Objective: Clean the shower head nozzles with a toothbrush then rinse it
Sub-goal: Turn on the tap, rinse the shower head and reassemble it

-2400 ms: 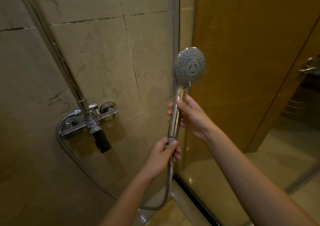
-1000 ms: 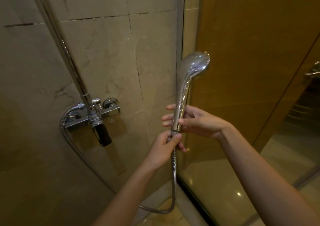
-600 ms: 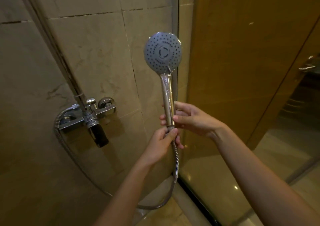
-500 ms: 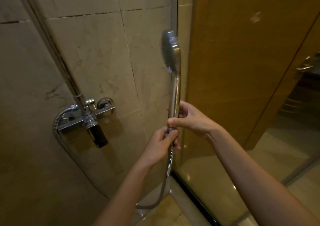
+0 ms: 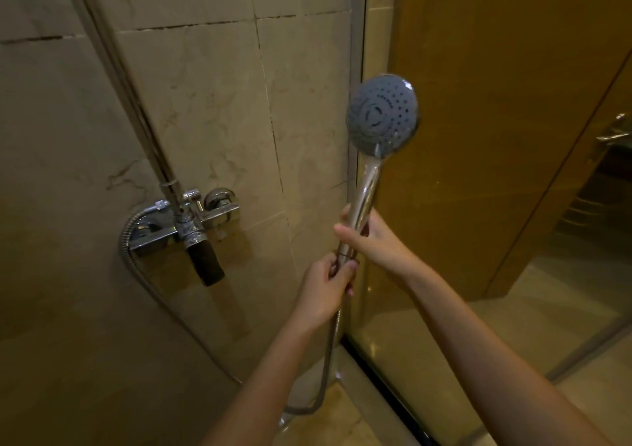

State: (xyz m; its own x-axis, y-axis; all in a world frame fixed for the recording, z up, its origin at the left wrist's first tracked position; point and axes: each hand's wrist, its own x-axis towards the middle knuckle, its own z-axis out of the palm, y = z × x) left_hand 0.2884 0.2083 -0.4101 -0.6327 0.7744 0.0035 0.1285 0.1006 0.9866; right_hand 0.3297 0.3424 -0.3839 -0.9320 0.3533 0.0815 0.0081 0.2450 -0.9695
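Observation:
A chrome hand shower head (image 5: 382,115) stands upright in front of me, its grey nozzle face turned toward me. My right hand (image 5: 374,240) grips the chrome handle around its middle. My left hand (image 5: 326,288) is closed on the bottom of the handle, where the metal hose (image 5: 330,356) joins it. The hose loops down toward the floor and back up to the wall tap. No toothbrush is in view.
A chrome mixer tap (image 5: 186,221) with a black spout is fixed to the beige tiled wall at left, under a riser pipe (image 5: 136,104). A glass shower panel (image 5: 478,172) stands right behind the shower head, its black-edged bottom rail running along the floor.
The shower head has been twisted back and forth in my hands: edge-on half a second ago, its nozzle face now points at me again and it sits farther right.

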